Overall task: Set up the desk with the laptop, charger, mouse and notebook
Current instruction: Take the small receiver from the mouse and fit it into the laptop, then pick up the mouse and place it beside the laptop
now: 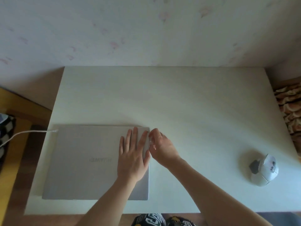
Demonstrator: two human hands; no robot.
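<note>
Both hands: left [132, 158] flat on laptop [84, 162], right [161, 147] pinching at its edge.

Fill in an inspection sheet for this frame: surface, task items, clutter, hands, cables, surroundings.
Surface: white desk, pushed against a pale floral wall.
Task items: laptop closed, flat at the desk's left front; mouse at the right, apart from it. Notebook: nothing seen.
Clutter: nothing seen.
Hands: left hand flat on the lid near its right edge; right hand pinches something small at the laptop's right side, too small to identify.
Cables: white cable runs from the left to the laptop's rear left corner; whether it is plugged in cannot be told.
Surroundings: patterned fabric beyond the desk's right edge; wooden floor on the left.
</note>
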